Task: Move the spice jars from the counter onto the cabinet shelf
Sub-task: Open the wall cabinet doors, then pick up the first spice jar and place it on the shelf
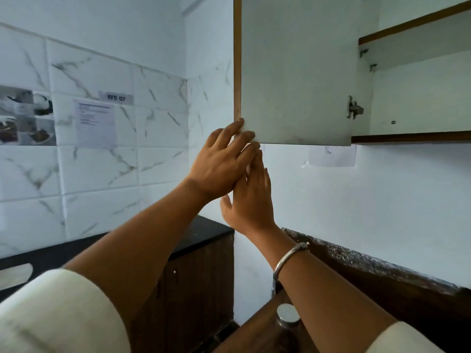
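The wall cabinet's white door (295,72) stands swung open, its inner face towards me. My left hand (221,164) reaches up and its fingers curl round the door's lower left corner. My right hand (251,197) is raised just below and behind the left one, fingers straight, touching near the same corner. Inside the cabinet, a white shelf with a brown edge (413,24) and the cabinet's bottom board (413,137) show nothing on them. One jar with a silver lid (288,314) stands on the wooden counter (257,327) under my right forearm.
A black counter (204,233) over a dark cabinet lies to the left, below a marble-tiled wall with posted papers and a "WS 07" label (116,97). A dark speckled ledge (369,261) runs along the white wall on the right.
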